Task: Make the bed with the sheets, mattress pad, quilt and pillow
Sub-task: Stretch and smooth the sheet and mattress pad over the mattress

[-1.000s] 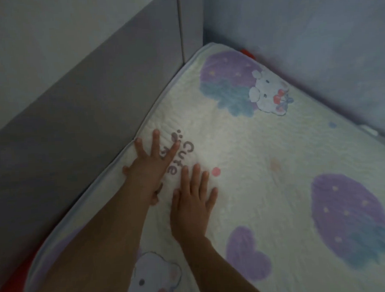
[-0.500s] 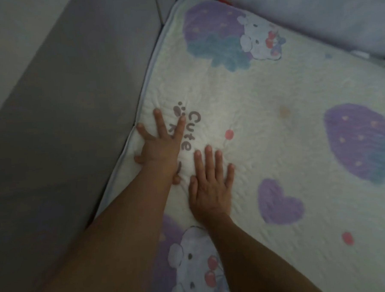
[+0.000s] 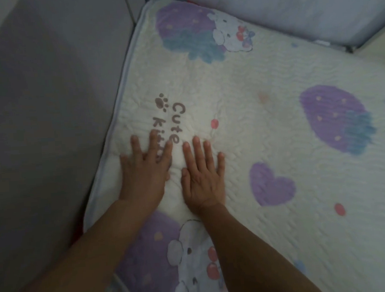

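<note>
- The mattress pad [image 3: 264,124], cream with a kitten print, lies flat on the bed, along its left edge.
- The left hand [image 3: 144,173] and right hand [image 3: 203,178] press on it side by side, fingers straight and spread.

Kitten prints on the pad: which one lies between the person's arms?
The lower kitten, between left forearm and right forearm; the other kitten sits near the far corner.

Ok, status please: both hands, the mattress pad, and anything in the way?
Left hand and right hand open, flat on mattress pad, side by side. Pad spread, slight wrinkles near fingers. Grey panel close along its left edge.
</note>
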